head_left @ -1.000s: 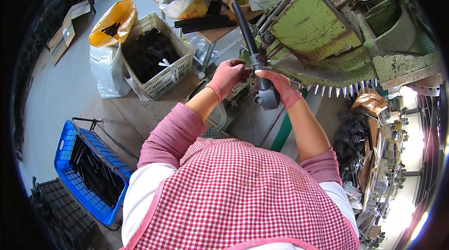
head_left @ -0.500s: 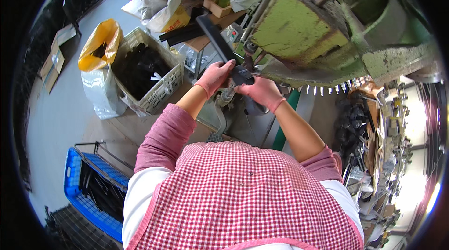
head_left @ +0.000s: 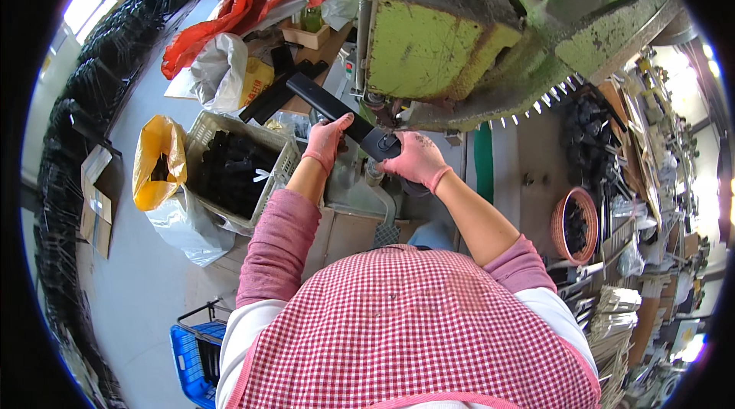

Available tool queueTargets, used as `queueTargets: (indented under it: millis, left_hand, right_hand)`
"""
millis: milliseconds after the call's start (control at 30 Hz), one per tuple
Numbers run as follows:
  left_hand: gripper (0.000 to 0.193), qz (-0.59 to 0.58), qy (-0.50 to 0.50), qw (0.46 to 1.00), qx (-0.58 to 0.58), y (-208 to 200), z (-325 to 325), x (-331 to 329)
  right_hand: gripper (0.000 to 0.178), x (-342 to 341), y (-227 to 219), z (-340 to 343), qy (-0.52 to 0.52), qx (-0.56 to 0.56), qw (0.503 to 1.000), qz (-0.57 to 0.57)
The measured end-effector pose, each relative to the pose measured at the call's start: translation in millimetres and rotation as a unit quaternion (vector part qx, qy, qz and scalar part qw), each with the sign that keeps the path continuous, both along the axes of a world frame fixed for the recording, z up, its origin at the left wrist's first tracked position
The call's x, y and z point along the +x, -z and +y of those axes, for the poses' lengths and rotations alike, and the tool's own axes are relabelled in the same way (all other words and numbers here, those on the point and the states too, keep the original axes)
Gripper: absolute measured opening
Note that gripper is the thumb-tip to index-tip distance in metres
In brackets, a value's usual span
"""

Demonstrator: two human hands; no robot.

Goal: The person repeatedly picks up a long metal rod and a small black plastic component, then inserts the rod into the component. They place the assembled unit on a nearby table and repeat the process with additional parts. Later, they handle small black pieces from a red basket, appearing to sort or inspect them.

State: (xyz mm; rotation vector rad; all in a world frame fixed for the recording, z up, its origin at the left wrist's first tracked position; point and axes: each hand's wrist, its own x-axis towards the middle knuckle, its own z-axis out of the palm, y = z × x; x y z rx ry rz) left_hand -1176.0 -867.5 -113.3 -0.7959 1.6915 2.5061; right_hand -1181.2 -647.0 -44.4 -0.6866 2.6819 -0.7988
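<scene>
Both my hands, in pink gloves, hold a long black flat bar-shaped part (head_left: 331, 108) that slants from upper left to lower right. My left hand (head_left: 328, 143) grips its lower side near the middle, thumb on top. At the lower right end, my right hand (head_left: 417, 159) closes round it beside a round feature in its face. That end lies close under the tooling of a green press machine (head_left: 444, 49). A grey metal arm with a foot pedal (head_left: 387, 234) shows below my hands.
On the left stand a pale plastic crate (head_left: 287, 168) of black parts and a white sack (head_left: 184, 218) with a yellow lining. More black bars (head_left: 282, 94) lie on a wooden bench. A blue basket (head_left: 184, 359) sits lower left, a pink round basket (head_left: 557, 229) right.
The view has shifted, so the machine and crates sit differently. The black part now lies flatter, with its broad face turned up, and both hands still hold it.
</scene>
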Motion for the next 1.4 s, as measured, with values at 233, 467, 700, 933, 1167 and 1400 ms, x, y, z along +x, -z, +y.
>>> queueTargets:
  millis: [233,467,700,933,1167,1400]
  left_hand:
    - [0.032,-0.003,-0.014,1.0,0.007,-3,3,3]
    - [0.015,0.039,0.026,0.999,-0.017,9,-4,7]
    - [0.018,0.089,0.047,0.994,0.042,-1,-35,-33]
    - [0.029,0.07,0.056,0.982,0.166,8,-67,-29]
    - [0.036,-0.02,0.069,0.979,-0.19,139,-109,129]
    - [0.025,-0.171,0.144,0.949,-0.223,170,76,86]
  right_hand:
    - [0.061,-1,8,-1,0.021,0.006,0.999,0.029]
    - [0.053,4,14,-1,-0.003,0.042,0.996,0.08]
    - [0.063,-4,-22,5,-0.03,-0.162,0.976,-0.144]
    - [0.044,-1,20,85,0.108,-0.324,0.903,-0.26]
    - [0.068,62,120,272,0.361,-0.495,0.733,-0.296]
    - [0.06,-69,65,488,0.554,-0.453,0.699,-0.001]
